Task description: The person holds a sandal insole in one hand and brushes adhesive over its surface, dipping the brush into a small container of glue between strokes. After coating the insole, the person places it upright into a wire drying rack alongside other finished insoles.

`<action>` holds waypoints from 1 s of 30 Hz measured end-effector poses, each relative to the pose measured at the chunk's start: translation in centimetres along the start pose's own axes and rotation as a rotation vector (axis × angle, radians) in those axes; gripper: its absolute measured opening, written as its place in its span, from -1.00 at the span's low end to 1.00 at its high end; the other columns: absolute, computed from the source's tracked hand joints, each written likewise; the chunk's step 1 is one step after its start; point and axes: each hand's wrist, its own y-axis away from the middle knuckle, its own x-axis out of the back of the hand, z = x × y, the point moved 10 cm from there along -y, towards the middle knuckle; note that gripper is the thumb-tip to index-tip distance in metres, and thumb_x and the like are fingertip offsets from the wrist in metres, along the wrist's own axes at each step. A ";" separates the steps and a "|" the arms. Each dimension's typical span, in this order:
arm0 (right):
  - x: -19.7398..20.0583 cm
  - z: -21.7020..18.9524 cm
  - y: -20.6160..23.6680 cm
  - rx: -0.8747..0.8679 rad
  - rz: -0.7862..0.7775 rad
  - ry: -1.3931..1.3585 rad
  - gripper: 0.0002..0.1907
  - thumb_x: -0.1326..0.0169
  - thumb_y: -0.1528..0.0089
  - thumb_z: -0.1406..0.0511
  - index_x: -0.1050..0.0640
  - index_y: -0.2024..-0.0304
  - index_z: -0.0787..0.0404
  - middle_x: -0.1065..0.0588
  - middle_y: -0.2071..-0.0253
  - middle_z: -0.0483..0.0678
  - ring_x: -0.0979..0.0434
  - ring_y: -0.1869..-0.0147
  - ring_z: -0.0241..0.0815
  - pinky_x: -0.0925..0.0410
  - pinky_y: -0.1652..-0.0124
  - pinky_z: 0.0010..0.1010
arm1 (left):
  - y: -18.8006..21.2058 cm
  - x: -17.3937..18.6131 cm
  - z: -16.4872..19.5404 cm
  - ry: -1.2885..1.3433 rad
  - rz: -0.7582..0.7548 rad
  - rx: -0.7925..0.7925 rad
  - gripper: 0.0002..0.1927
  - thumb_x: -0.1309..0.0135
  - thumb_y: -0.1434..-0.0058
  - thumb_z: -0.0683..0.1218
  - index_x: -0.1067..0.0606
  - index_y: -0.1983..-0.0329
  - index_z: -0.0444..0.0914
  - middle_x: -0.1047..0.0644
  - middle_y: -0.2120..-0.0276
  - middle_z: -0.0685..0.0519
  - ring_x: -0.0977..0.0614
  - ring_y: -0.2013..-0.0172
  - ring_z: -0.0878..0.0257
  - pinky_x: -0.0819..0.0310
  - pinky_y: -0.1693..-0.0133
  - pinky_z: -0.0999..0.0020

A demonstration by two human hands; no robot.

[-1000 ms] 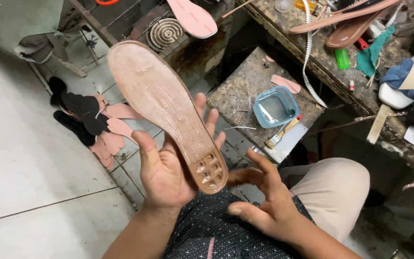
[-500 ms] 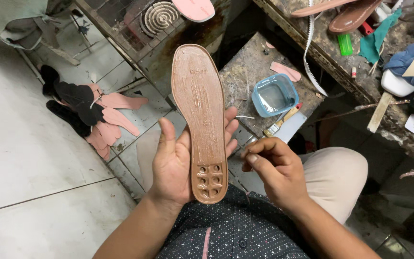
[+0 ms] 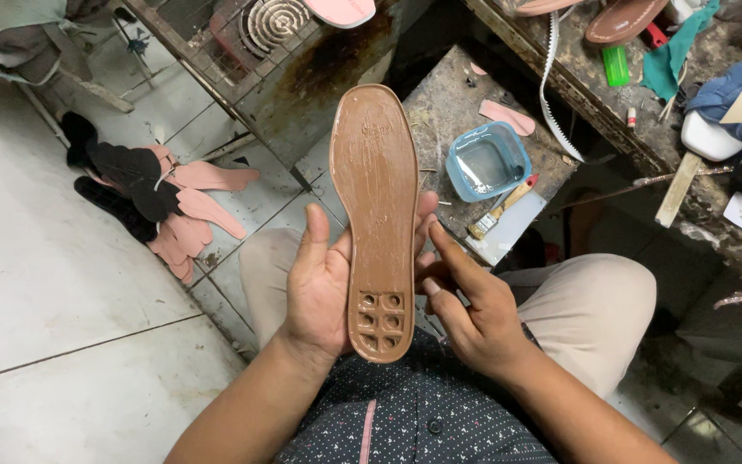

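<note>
A long brown shoe sole [image 3: 376,206] stands upright in front of me, its glossy inner face toward the camera and a grid of square hollows at the heel end. My left hand [image 3: 321,288] cups it from behind and underneath, thumb along its left edge. My right hand [image 3: 465,296] rests against the sole's right edge, index finger stretched up along it, holding nothing of its own.
A blue tray [image 3: 489,160] and a brush [image 3: 498,210] lie on a stained block [image 3: 461,103] ahead. Pink and black cut-out pieces [image 3: 165,198] are piled on the tiled floor at left. A cluttered bench [image 3: 672,60] runs along the right, a metal grate [image 3: 259,26] stands at top.
The sole has swung from tilted left to upright and turned its glossy face to me. My right hand has come up from my lap to touch its right edge.
</note>
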 end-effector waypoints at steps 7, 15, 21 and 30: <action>-0.8 -2.5 -0.6 0.197 -0.037 0.379 -0.14 -0.12 -0.16 0.51 -0.15 -0.50 0.28 -0.55 0.15 0.16 -0.62 0.14 0.10 -0.46 0.10 -0.32 | 0.2 0.7 -0.5 -0.132 0.017 0.003 -0.07 0.53 -0.45 0.42 -0.07 -0.56 -0.39 -0.20 -0.49 -0.20 -0.26 -0.44 0.03 -0.13 -0.43 0.09; -0.9 -5.1 0.0 0.406 -0.036 0.535 -0.29 -0.22 -0.12 0.54 -0.41 -0.34 0.17 -0.48 0.37 -0.02 -0.50 0.38 -0.04 -0.37 0.35 -0.27 | 0.3 1.8 0.1 -0.261 0.041 -0.045 -0.07 0.54 -0.44 0.42 -0.06 -0.57 -0.37 -0.20 -0.48 -0.20 -0.26 -0.44 0.02 -0.14 -0.40 0.09; 1.6 -6.4 1.3 0.473 0.061 0.288 -0.61 -0.19 -0.21 0.52 -0.50 -0.09 0.27 -0.51 0.22 0.02 -0.56 0.24 -0.15 -0.43 0.26 -0.41 | 0.3 1.7 0.7 -0.269 0.033 -0.040 -0.08 0.55 -0.41 0.43 -0.05 -0.58 -0.31 -0.20 -0.50 -0.13 -0.26 -0.46 0.02 -0.09 -0.45 0.02; 3.6 0.4 2.2 0.120 0.189 -0.006 -0.92 -0.06 -0.37 0.48 -0.51 0.23 0.26 -0.54 0.17 -0.02 -0.54 0.16 -0.27 -0.41 0.16 -0.50 | -0.3 0.8 1.0 -0.088 0.001 -0.063 -0.14 0.54 -0.47 0.40 -0.07 -0.58 -0.28 -0.22 -0.48 -0.16 -0.32 -0.39 -0.08 -0.26 -0.35 -0.11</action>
